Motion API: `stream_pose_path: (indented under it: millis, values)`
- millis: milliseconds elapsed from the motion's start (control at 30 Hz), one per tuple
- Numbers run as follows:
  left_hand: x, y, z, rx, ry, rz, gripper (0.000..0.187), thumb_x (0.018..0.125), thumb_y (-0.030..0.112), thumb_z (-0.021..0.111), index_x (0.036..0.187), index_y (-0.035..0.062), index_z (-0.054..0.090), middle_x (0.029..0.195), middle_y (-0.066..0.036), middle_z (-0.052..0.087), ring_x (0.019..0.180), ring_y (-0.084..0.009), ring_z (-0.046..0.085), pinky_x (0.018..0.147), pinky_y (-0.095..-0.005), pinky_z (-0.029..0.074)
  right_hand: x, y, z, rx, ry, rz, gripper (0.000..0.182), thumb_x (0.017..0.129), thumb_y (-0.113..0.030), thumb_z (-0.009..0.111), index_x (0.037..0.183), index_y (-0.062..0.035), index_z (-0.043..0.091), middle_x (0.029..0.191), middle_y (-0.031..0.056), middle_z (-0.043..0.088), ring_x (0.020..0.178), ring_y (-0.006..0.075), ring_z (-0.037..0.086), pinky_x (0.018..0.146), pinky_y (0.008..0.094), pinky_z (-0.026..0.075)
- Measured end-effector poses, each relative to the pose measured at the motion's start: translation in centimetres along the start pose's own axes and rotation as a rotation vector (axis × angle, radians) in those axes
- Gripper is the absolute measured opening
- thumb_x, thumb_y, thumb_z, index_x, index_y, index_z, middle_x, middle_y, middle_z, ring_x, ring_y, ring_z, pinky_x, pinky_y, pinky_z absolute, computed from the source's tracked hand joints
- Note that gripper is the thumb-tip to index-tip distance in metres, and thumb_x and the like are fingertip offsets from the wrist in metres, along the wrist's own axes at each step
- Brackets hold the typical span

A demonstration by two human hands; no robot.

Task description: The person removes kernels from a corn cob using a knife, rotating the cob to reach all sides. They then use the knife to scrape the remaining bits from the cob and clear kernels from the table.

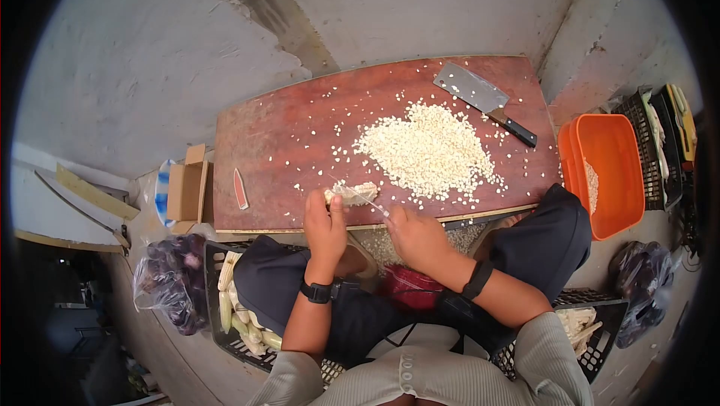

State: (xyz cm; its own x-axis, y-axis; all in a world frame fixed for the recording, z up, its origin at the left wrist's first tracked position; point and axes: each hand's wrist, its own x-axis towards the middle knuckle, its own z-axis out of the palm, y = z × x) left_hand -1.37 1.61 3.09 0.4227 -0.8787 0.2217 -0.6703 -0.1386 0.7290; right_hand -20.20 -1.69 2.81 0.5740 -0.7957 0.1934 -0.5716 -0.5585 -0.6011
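My left hand (325,224) is closed on one end of a pale corn cob (358,193) at the near edge of the red wooden table (277,121). In my right hand (412,232) is a small knife (376,206), its thin blade lying against the cob. Beyond my hands spreads a large heap of loose white kernels (427,149). A cleaver (472,89) with a dark handle lies behind the heap. On the table's left part rests a red and white pointed object (240,188), perhaps a blade cover.
Orange tubs (619,173) stand at the right, one with kernels inside. Black crates (217,331) holding corn flank my legs. Bags of dark produce (172,282) lie on both sides. A cardboard box (187,184) is left of the table, and a wall rises behind.
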Motion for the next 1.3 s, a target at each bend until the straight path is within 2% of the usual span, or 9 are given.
stream_pose_path:
  millis: [167, 267, 467, 567, 767, 867, 1033, 1167, 1300]
  values:
    - [-0.1, 1.3, -0.5, 0.057, 0.036, 0.023, 0.031, 0.095, 0.031, 0.053, 0.099, -0.0001, 0.052, 0.081, -0.016, 0.058, 0.073, -0.028, 0.061, 0.065, -0.0382, 0.045, -0.9, -0.3, 1.1, -0.029, -0.08, 0.01, 0.02, 0.094, -0.021, 0.051, 0.09, -0.0019, 0.049, 0.067, 0.0156, 0.06, 0.059, 0.033, 0.062, 0.051, 0.0413, 0.05]
    - [0.2, 2.7, -0.9, -0.091, -0.083, -0.29, 0.031, 0.094, 0.031, 0.055, 0.096, -0.0001, 0.052, 0.078, -0.017, 0.059, 0.073, -0.0279, 0.061, 0.062, -0.0393, 0.045, -1.2, -0.9, 1.1, -0.083, -0.07, 0.013, 0.019, 0.093, -0.02, 0.051, 0.086, -0.0028, 0.048, 0.064, 0.0133, 0.059, 0.055, 0.029, 0.062, 0.047, 0.0382, 0.05]
    - [-0.1, 1.6, 0.7, 0.129, 0.066, -0.018, 0.023, 0.089, 0.022, 0.058, 0.089, 0.0002, 0.054, 0.077, -0.02, 0.058, 0.069, -0.0367, 0.059, 0.06, -0.0419, 0.045, -1.0, -0.6, 1.6, -0.272, -0.099, 0.04, 0.011, 0.083, -0.012, 0.055, 0.084, -0.0033, 0.048, 0.062, 0.0108, 0.059, 0.05, 0.0241, 0.062, 0.044, 0.0334, 0.049]
    - [-0.6, 2.1, 1.8, 0.237, 0.09, 0.117, 0.021, 0.086, 0.02, 0.06, 0.088, -0.0003, 0.054, 0.076, -0.02, 0.057, 0.069, -0.0396, 0.057, 0.061, -0.0431, 0.045, -0.5, 0.2, 1.9, -0.199, -0.181, 0.121, 0.009, 0.086, -0.009, 0.048, 0.086, -0.0007, 0.048, 0.066, 0.0135, 0.061, 0.058, 0.0294, 0.065, 0.048, 0.0389, 0.052]
    - [0.2, 1.9, 1.7, 0.12, 0.014, -0.035, 0.019, 0.085, 0.018, 0.059, 0.086, -0.0006, 0.053, 0.075, -0.02, 0.056, 0.069, -0.0395, 0.056, 0.061, -0.0436, 0.044, 0.3, 0.5, 1.4, -0.115, -0.202, 0.095, 0.008, 0.084, -0.008, 0.05, 0.085, -0.0007, 0.048, 0.065, 0.0135, 0.062, 0.057, 0.0286, 0.065, 0.048, 0.0384, 0.052]
    - [0.2, 2.4, 1.8, 0.191, 0.004, 0.058, 0.017, 0.084, 0.015, 0.058, 0.085, -0.0004, 0.052, 0.074, -0.019, 0.055, 0.067, -0.039, 0.056, 0.06, -0.0429, 0.044, 1.2, 0.1, 1.1, -0.09, -0.259, 0.141, 0.008, 0.084, -0.008, 0.051, 0.084, -0.0007, 0.048, 0.064, 0.0133, 0.062, 0.058, 0.0285, 0.066, 0.048, 0.0377, 0.052]
    - [0.6, 2.1, 1.7, 0.134, -0.042, -0.005, 0.016, 0.083, 0.013, 0.059, 0.084, -0.0005, 0.051, 0.072, -0.019, 0.053, 0.065, -0.0375, 0.054, 0.059, -0.0415, 0.043, 2.2, 0.2, 1.5, -0.075, -0.245, 0.147, 0.009, 0.082, -0.009, 0.053, 0.081, -0.0017, 0.048, 0.063, 0.0123, 0.061, 0.057, 0.0275, 0.066, 0.047, 0.0362, 0.052]
    - [0.7, 0.8, 1.3, 0.08, -0.031, -0.099, 0.015, 0.082, 0.012, 0.059, 0.083, -0.0007, 0.05, 0.07, -0.019, 0.052, 0.064, -0.0367, 0.053, 0.059, -0.041, 0.043, 3.3, -0.1, 3.8, -0.078, -0.175, 0.147, 0.009, 0.081, -0.01, 0.054, 0.08, -0.0026, 0.048, 0.063, 0.0122, 0.061, 0.056, 0.0264, 0.066, 0.046, 0.0354, 0.052]
    - [0.1, 1.1, 1.6, 0.128, -0.032, 0.004, 0.014, 0.083, 0.01, 0.059, 0.083, -0.0003, 0.05, 0.071, -0.019, 0.052, 0.063, -0.0358, 0.052, 0.059, -0.0396, 0.042, 4.7, 0.4, 6.0, -0.06, -0.064, 0.128, 0.008, 0.082, -0.01, 0.053, 0.08, -0.0033, 0.048, 0.061, 0.0103, 0.059, 0.052, 0.0254, 0.063, 0.042, 0.0344, 0.05]
